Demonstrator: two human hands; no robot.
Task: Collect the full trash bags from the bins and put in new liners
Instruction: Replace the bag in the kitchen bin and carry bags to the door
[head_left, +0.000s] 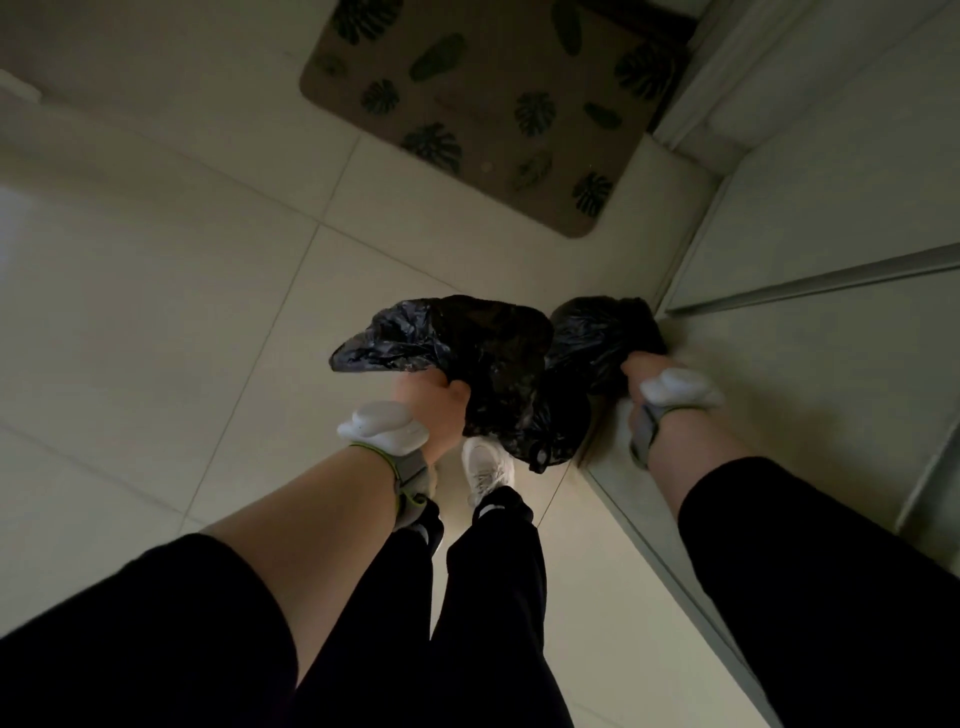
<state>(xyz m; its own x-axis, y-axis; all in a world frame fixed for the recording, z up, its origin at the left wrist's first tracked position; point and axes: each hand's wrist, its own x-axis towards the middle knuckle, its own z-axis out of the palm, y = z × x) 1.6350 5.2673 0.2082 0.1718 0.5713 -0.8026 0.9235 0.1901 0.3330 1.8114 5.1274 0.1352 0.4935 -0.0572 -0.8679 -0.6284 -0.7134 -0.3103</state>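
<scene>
I look straight down at a pale tiled floor (182, 260). My left hand (431, 410) is closed around the gathered plastic of a black trash bag (483, 353), which bulges above my fist and hangs to the right of it. My right hand (641, 376) grips a second black trash bag (597, 332) close to the white panel on the right. The two bags touch each other between my hands. No bin is in view. Each wrist carries a strap with a white device.
A brown doormat (467, 104) with dark leaf prints lies ahead on the floor. White cabinet or wall panels (805, 218) run along the right side, close to my right arm. My white shoe (485, 467) stands under the bags.
</scene>
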